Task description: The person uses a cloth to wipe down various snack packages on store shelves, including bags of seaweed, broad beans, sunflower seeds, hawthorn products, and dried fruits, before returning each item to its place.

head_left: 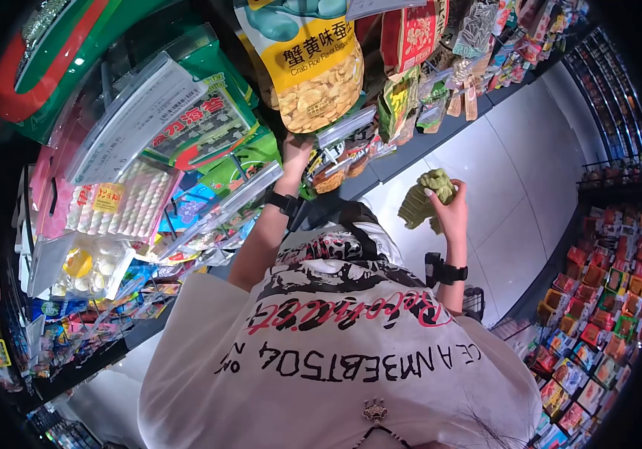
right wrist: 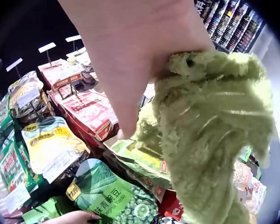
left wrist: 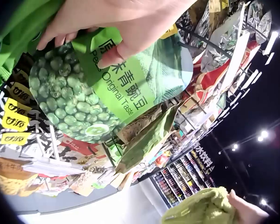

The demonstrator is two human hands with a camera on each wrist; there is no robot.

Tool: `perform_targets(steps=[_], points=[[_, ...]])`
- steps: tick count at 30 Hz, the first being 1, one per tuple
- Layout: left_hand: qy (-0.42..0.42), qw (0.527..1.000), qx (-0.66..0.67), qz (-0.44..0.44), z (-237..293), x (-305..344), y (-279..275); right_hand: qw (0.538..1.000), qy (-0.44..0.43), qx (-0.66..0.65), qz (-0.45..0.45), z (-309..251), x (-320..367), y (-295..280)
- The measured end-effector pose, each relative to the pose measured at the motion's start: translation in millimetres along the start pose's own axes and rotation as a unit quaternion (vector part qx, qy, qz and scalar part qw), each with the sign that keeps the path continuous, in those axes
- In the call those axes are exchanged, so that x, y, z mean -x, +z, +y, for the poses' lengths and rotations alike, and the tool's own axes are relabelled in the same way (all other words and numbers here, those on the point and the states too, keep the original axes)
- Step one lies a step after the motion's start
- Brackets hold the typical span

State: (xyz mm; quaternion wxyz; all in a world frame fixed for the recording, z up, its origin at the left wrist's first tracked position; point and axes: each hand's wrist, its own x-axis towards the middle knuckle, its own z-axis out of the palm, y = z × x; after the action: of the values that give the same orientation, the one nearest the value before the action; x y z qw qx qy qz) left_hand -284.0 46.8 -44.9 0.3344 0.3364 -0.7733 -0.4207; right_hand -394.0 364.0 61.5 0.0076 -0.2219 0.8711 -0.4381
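Observation:
A green pea snack bag (left wrist: 116,88) hangs from the shelf in the left wrist view, with my left hand (left wrist: 116,21) over its upper edge, the thumb on its front and fingers behind. The same bag (right wrist: 116,196) shows low in the right wrist view, the left hand (right wrist: 72,217) at its edge. In the head view the left hand (head_left: 296,153) is partly hidden under a yellow snack bag (head_left: 313,67). My right hand (head_left: 452,213) grips a fuzzy green cloth (head_left: 424,198), bunched at the top and hanging loose; in the right wrist view the cloth (right wrist: 214,126) hangs below the fingers.
Racks of hanging snack bags stand on the left and ahead, with a green seaweed bag (head_left: 209,120) and clear price-tag holders (head_left: 141,112) jutting out. Another rack of small packets (head_left: 590,314) is on the right. Pale floor tiles (head_left: 515,165) lie between them.

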Motion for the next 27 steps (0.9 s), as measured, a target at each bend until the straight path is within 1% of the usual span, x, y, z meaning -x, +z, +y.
perform_targets(steps=[2,3,4,5,6,7,8,9,10,11,12,13,14,16,17,18,20,21,22,23,24,25,26,27], points=[[0.068,0.986,0.151,-0.011,-20.1,0.7,13.2,0.989,0.085,0.121,0.009,-9.2,-2.8,-1.2],[0.066,0.986,0.153,-0.01,-9.8,2.7,9.1,0.989,0.084,0.124,0.009,-8.0,-4.7,0.2],[-0.113,0.98,0.074,-0.145,9.9,5.2,-0.4,0.987,0.072,0.145,0.021,-5.1,-6.9,3.6],[-0.285,0.919,-0.01,-0.272,20.8,9.1,-6.0,0.984,0.059,0.167,0.033,-3.5,-8.4,5.3],[-0.287,0.919,-0.007,-0.272,16.2,14.5,-1.9,0.983,0.058,0.169,0.032,-6.2,-9.2,5.3],[-0.209,0.948,0.053,-0.235,11.4,19.9,7.0,0.985,0.063,0.161,0.003,-11.4,-10.2,5.2],[-0.128,0.966,0.113,-0.194,7.7,24.3,17.8,0.985,0.069,0.153,-0.025,-15.7,-10.4,5.3],[0.037,0.973,0.214,-0.084,19.3,26.4,25.0,0.986,0.062,0.155,-0.013,-17.6,-8.3,6.1],[0.036,0.972,0.217,-0.084,17.9,26.3,26.5,0.985,0.061,0.158,-0.012,-14.3,-7.7,4.9],[-0.07,0.971,0.204,-0.101,16.1,25.7,24.3,0.99,0.062,0.124,-0.037,-8.9,-6.6,4.8],[-0.176,0.959,0.189,-0.117,12.4,25.9,22.0,0.992,0.064,0.089,-0.063,-3.1,-5.1,5.0],[-0.087,0.968,0.197,-0.127,20.0,27.5,13.0,0.989,0.085,0.091,-0.084,2.9,-3.4,4.8],[-0.087,0.968,0.198,-0.125,27.8,30.1,3.8,0.989,0.084,0.092,-0.085,9.1,-1.3,5.2],[-0.101,0.965,0.196,-0.139,36.1,35.3,-7.2,0.979,-0.027,0.191,-0.067,24.0,3.9,6.9],[-0.036,0.97,0.22,-0.097,32.5,38.6,-4.7,0.959,-0.071,0.269,-0.045,35.3,7.0,8.4],[-0.04,0.97,0.22,-0.098,36.1,43.3,-7.6,0.959,-0.07,0.271,-0.048,35.0,7.5,5.4],[-0.06,0.958,0.249,-0.126,55.1,54.0,-22.4,0.95,0.01,0.289,-0.121,29.0,4.0,-0.9],[-0.109,0.948,0.252,-0.162,67.4,58.4,-32.5,0.958,0.069,0.241,-0.14,28.5,1.4,-2.6],[-0.111,0.947,0.252,-0.164,74.5,62.9,-37.2,0.957,0.071,0.241,-0.142,36.6,-2.6,-3.3],[-0.13,0.933,0.285,-0.176,79.8,66.7,-40.4,0.976,0.112,0.119,-0.144,49.0,-7.6,-4.1],[-0.147,0.917,0.318,-0.188,84.1,69.1,-42.8,0.978,0.15,-0.005,-0.143,55.7,-9.3,-4.8],[-0.147,0.913,0.325,-0.198,87.1,70.0,-45.5,0.971,0.161,-0.123,-0.124,36.9,-8.0,-7.7],[-0.148,0.913,0.325,-0.197,90.8,70.9,-47.6,0.971,0.162,-0.122,-0.125,25.4,-8.3,-10.7],[-0.158,0.912,0.319,-0.202,95.2,71.3,-49.6,0.976,0.154,-0.121,-0.092,15.6,-9.9,-13.2]])
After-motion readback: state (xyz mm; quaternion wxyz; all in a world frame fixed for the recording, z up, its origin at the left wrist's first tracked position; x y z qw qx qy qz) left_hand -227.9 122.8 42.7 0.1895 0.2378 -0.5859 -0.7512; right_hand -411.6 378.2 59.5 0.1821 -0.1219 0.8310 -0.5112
